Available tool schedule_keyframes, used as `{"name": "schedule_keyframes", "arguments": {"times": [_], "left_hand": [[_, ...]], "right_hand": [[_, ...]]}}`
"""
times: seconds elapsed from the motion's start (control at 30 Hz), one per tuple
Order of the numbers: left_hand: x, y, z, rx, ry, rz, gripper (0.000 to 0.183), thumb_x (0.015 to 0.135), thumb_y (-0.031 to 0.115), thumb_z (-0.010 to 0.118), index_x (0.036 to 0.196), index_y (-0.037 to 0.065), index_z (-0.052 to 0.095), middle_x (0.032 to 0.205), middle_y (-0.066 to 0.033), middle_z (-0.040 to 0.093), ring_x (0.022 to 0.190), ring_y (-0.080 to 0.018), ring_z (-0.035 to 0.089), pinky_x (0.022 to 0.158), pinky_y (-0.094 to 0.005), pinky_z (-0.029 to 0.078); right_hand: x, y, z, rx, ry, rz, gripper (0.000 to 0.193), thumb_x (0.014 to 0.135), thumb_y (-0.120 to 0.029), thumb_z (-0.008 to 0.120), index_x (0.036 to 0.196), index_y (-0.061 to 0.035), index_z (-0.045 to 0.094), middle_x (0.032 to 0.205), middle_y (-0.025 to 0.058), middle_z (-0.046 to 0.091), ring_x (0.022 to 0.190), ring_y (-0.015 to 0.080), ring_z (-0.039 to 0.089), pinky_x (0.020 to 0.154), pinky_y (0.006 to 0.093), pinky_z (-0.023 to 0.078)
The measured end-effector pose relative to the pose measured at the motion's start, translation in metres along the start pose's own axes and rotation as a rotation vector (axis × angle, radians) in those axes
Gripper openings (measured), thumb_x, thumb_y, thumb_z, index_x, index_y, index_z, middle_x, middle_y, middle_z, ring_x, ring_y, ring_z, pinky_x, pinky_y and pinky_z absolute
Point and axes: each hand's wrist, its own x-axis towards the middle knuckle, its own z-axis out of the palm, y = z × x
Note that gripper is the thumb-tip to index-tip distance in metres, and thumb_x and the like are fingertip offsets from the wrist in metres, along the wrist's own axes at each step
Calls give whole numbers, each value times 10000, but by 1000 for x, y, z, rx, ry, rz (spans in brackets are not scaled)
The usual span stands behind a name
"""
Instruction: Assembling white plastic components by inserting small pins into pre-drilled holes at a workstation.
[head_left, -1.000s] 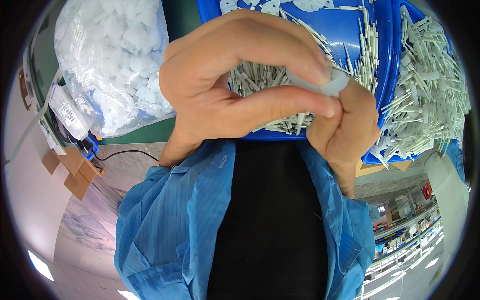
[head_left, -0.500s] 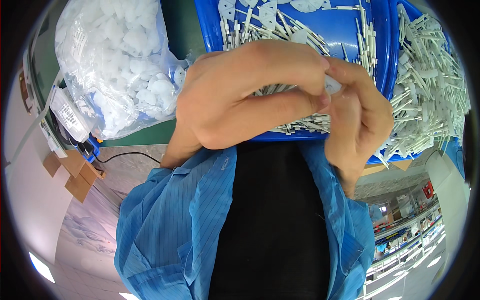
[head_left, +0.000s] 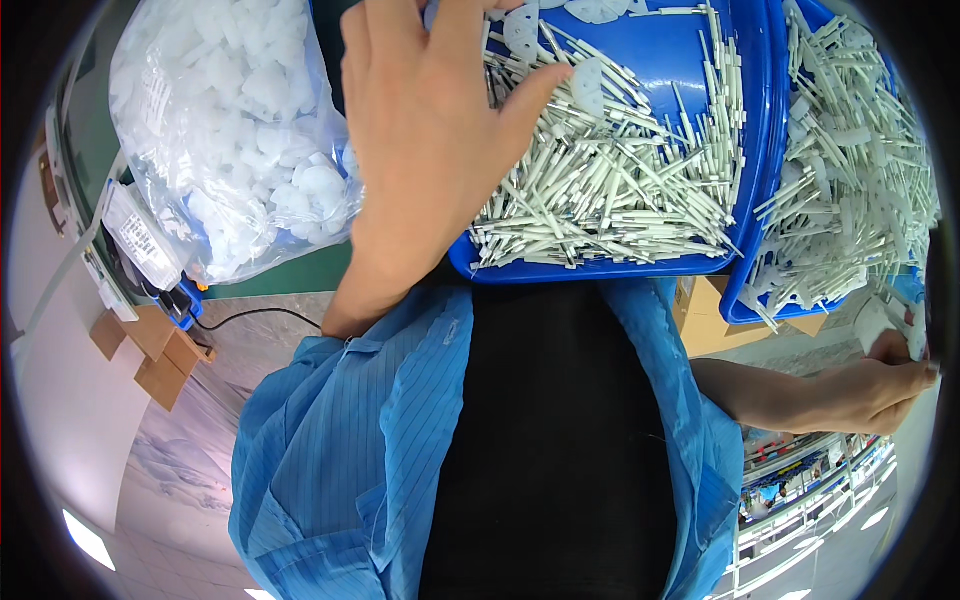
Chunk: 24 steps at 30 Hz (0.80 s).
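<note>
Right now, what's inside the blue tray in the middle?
The blue tray holds a heap of thin pale sticks and some flat white pieces. The left hand hides part of its left side, and the sticks cover whatever lies beneath them.

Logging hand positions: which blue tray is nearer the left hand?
The left tray, partly under the left hand; the right tray lies farther from it.

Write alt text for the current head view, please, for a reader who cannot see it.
The person's left hand is spread over the left edge of a blue tray of pale sticks; the right hand is at far right. A clear bag of white pieces lies at left.
</note>
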Motion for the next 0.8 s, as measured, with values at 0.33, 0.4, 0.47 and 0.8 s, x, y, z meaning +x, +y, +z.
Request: {"name": "schedule_keyframes", "arguments": {"times": [0.33, 0.4, 0.47, 0.8], "left_hand": [[-12, -6, -15, 97, -284, -16, 160, 799, 166, 757, 896, 43, 726, 865, -15, 718, 924, -108, 635, 869, -356, 494], [-16, -1, -12, -158, -192, -196, 143, 821, 128, 734, 923, 29, 724, 890, -44, 723, 879, -115, 645, 827, -335, 507], [-15, -1, -11, -645, -89, -408, 202, 885, 39, 656, 1076, -26, 665, 990, -151, 712, 775, -156, 673, 741, -292, 541], [-21, -1, 13, -1287, -35, -476, 251, 923, 24, 595, 1163, -48, 576, 1088, -210, 665, 803, -225, 701, 772, -320, 585]], "right_hand": [[-47, -81, 45, 241, -634, -431, 254, 995, -149, 476, 983, 28, 658, 850, 102, 679, 668, 133, 575, 622, 280, 478], [-71, -95, 67, 201, -925, -484, 163, 943, -98, 567, 1007, -28, 699, 856, 80, 662, 704, 137, 603, 583, 263, 456], [-87, -98, 85, 105, -995, -451, 144, 916, -91, 602, 1008, -64, 708, 826, 90, 647, 694, 183, 628, 586, 296, 476], [-97, -94, 102, 45, -1029, -569, 83, 801, -48, 629, 844, -19, 564, 818, 128, 637, 628, 291, 649, 527, 363, 513]]}}
